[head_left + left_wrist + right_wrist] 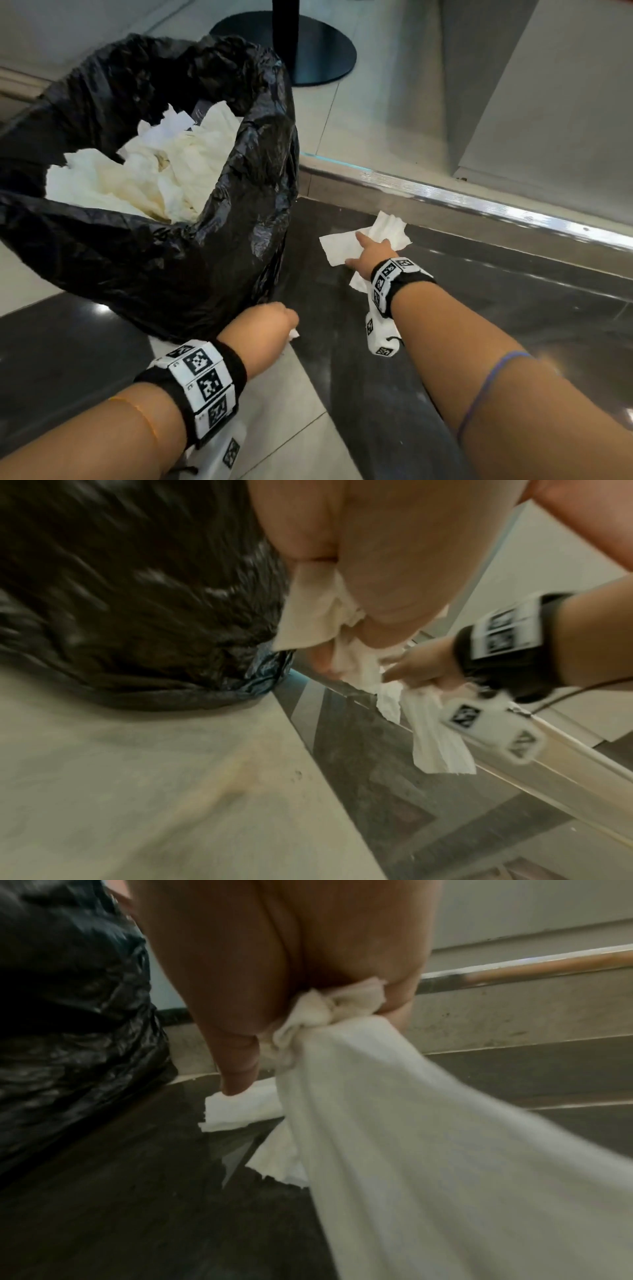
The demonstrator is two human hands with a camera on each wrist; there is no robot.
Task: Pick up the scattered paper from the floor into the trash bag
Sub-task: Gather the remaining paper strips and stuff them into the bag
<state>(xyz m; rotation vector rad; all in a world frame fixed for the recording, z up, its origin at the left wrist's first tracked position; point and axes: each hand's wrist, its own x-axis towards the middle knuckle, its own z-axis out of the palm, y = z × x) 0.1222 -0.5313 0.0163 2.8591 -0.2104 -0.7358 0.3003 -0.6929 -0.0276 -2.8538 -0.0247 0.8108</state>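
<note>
An open black trash bag (164, 246) stands on the floor at left, with crumpled white paper (144, 171) inside. Close beside its lower edge, my left hand (286, 325) is curled round a small wad of paper (308, 623). My right hand (359, 251) is low over the dark floor strip by the step and grips a bunch of white paper sheets (342, 1007), one hanging long past the wrist (445, 1150). Its index finger (236, 1080) touches another white sheet (240, 1110) lying on the floor, which also shows in the head view (339, 246).
A metal-edged step (479, 202) runs diagonally behind the right hand. A black round stand base with a pole (318, 51) sits beyond the bag. Light floor tiles (284, 411) lie under my left wrist, dark polished stone (359, 377) between my arms.
</note>
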